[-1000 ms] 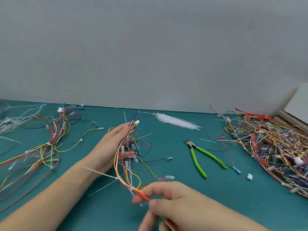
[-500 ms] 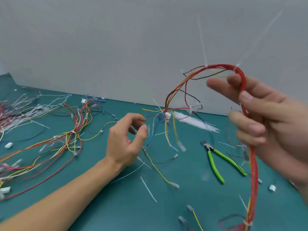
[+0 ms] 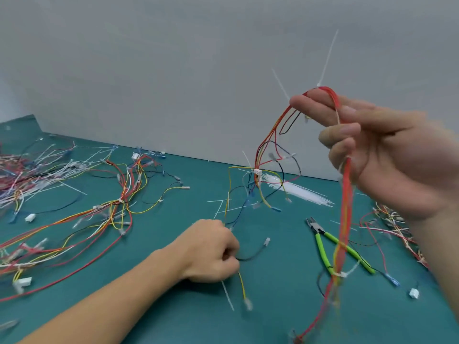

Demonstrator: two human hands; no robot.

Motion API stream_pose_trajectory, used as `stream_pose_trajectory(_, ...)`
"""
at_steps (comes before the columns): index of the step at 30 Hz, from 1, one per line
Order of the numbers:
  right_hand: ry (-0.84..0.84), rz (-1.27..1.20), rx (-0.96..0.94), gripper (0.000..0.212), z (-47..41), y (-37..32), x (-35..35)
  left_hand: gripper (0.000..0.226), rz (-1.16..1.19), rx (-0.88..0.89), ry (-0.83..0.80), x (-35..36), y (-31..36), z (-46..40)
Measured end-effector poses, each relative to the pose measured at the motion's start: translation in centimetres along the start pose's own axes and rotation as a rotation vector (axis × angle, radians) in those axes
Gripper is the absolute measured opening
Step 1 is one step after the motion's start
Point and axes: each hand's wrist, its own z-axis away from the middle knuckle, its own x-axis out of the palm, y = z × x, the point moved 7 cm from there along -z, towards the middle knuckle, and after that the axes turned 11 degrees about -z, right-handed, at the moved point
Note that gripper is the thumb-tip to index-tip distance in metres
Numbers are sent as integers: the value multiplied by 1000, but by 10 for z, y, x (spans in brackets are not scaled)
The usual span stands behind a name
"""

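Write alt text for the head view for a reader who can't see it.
The right hand holds a red-and-yellow wire harness high over the teal table; the left hand grips thin wires down on it. Green-handled cutters lie nearby.

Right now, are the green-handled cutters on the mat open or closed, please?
Open: the cutters lie with handles spread in a V.

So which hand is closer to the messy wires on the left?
Left. The left hand rests on the mat just right of the messy wires, gripping thin wires. The right hand is raised far across on the other side, holding a red wire bundle.
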Motion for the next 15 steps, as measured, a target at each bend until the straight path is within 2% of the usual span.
stream_pose_trajectory(2,-17,11,34,58,-2,4,2,34,-74,-33,41,2,-16,2)
stream_pose_trajectory(6,-67,143,218,61,-6,37,8,56,-209,-285,86,-3,-58,2)
stream_pose_trajectory(8,-105,220,332,62,-7,63,11,57,-162,-389,203,-17,-63,5)
stream_pose_trajectory(10,-74,288,389,54,-9,89,12,54,86,-443,416,-36,-56,11)
stream_pose_trajectory(12,-33,301,401,41,-13,108,13,45,625,-458,534,-47,-46,12)
stream_pose_trajectory(13,-18,281,397,36,-16,114,12,38,891,-435,508,-49,-37,10)
stream_pose_trajectory(15,27,261,365,31,-21,119,9,19,1163,-408,360,-51,-20,9)
